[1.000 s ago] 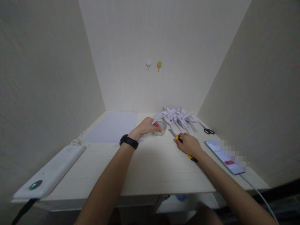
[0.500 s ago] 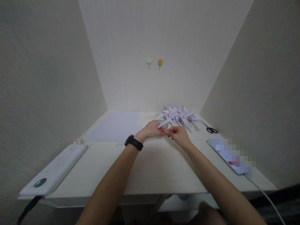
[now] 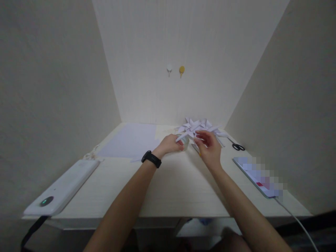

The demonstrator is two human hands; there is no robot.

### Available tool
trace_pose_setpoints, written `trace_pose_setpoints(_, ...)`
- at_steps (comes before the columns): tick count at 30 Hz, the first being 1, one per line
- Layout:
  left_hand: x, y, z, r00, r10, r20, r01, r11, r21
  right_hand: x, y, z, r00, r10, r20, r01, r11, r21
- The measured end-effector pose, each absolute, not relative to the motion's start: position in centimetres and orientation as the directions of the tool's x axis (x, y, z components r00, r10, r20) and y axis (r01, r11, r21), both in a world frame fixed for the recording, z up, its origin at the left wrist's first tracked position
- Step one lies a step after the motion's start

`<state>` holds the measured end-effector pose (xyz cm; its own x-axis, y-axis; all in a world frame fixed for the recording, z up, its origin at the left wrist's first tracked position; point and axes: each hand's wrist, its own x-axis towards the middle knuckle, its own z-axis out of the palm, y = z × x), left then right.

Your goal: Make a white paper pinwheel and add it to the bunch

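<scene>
My left hand [image 3: 170, 143], wearing a black watch [image 3: 151, 159], is closed with a slim rolled white paper stick [image 3: 181, 137] jutting from its fingers. Just behind those fingers is a clear round tape roll [image 3: 186, 140]; whether the hand also touches it I cannot tell. My right hand [image 3: 209, 148] is raised beside it, fingers curled but apart, with nothing visible in them. Partly hidden under the right hand lies a thin tool with a yellow part [image 3: 200, 153]. Folded white paper pinwheels [image 3: 195, 125] are heaped behind both hands.
White paper sheets [image 3: 128, 140] lie at the back left. A white box-shaped device [image 3: 63, 185] sits along the left edge, cord [image 3: 91, 154] behind it. To the right are black-handled scissors [image 3: 238, 147] and a tablet-like device [image 3: 254, 176] with a cable. Two hooks [image 3: 181, 70] hang on the wall.
My right hand has parted from the left fingertips, moving right and opening. My left hand stays nearly in place with the paper stick. The yellow-marked tool has come into sight.
</scene>
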<state>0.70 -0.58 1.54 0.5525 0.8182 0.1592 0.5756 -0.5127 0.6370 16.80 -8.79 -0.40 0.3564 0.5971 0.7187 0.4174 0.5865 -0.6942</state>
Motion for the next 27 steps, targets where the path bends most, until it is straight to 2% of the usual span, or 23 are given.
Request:
trace_pose_setpoints(3, 1.5, -1.4, 1.3, 0.589, 0.755, 0.287, 0.65, -0.654, 0.387, 16.6, -6.8, -0.3, 0.306, 0.724, 0.619, 0.235, 0.572, -0.786)
trace_pose_setpoints(6, 1.9, -2.2, 1.4, 0.602, 0.728, 0.329, 0.66, -0.685, 0.307, 16.6, -5.9, -0.6, 0.236, 0.827, 0.511, 0.154, 0.487, -0.86)
trace_pose_setpoints(9, 1.8, -2.4, 1.9, 0.615, 0.714, 0.336, 0.616, -0.7, 0.361, 16.9, -6.4, -0.8, 0.271, 0.836, 0.477, 0.115, 0.464, -0.878)
trace_pose_setpoints(11, 1.5, -2.2, 2.3, 0.62, 0.702, 0.351, 0.529, -0.704, 0.474, 17.3, -6.9, -0.7, 0.307, 0.818, 0.487, 0.112, 0.477, -0.872)
trace_pose_setpoints(14, 1.0, -1.6, 2.6, 0.64, 0.71, 0.295, 0.383, -0.627, 0.678, 17.8, -7.2, -0.7, 0.362, 0.79, 0.495, 0.11, 0.491, -0.864)
trace_pose_setpoints(16, 0.7, -1.3, 2.7, 0.655, 0.711, 0.255, 0.331, -0.573, 0.75, 18.1, -7.2, -0.7, 0.384, 0.774, 0.503, 0.112, 0.502, -0.857)
trace_pose_setpoints(21, 0.4, -0.7, 2.5, 0.614, 0.734, 0.291, 0.313, -0.564, 0.764, 18.4, -6.8, -1.2, 0.387, 0.742, 0.547, 0.158, 0.531, -0.832)
trace_pose_setpoints(27, 0.9, -0.5, 1.8, 0.542, 0.754, 0.372, 0.394, -0.619, 0.68, 18.1, -7.0, -1.4, 0.326, 0.822, 0.467, 0.032, 0.484, -0.874)
